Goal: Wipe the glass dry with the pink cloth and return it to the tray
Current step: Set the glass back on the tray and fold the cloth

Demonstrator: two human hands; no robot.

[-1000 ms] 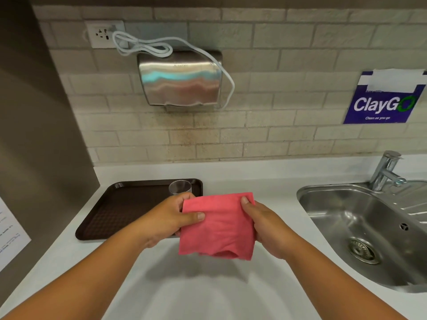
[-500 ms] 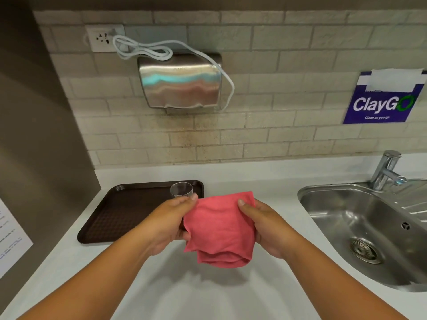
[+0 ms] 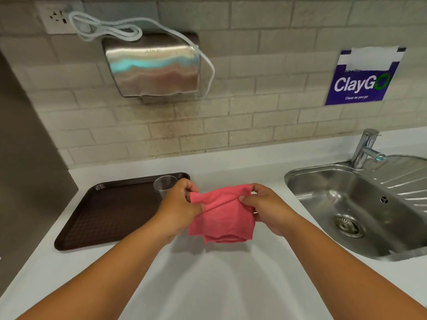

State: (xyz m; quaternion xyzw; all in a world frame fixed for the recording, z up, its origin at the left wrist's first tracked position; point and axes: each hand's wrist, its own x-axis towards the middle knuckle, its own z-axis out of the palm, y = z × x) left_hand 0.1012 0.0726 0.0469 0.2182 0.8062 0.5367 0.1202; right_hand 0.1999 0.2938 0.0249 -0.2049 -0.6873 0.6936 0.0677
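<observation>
A pink cloth (image 3: 221, 215) hangs folded over the white counter, held by both hands. My left hand (image 3: 179, 207) pinches its left top edge and my right hand (image 3: 265, 204) pinches its right top edge. A small clear glass (image 3: 163, 184) stands upright on the far right corner of the dark brown tray (image 3: 111, 211), just behind my left hand and partly hidden by it. Neither hand touches the glass.
A steel sink (image 3: 351, 209) with a tap (image 3: 367, 146) lies to the right. On the tiled wall hang a steel hand dryer (image 3: 152, 65), its white cord, a socket (image 3: 57, 17) and a blue sign (image 3: 362, 77). White counter (image 3: 219, 285) stretches in front.
Both hands have gathered the cloth's top edge into a fold; it now hangs bunched and shorter. The camera has come closer to the counter. The glass has stayed on the tray.
</observation>
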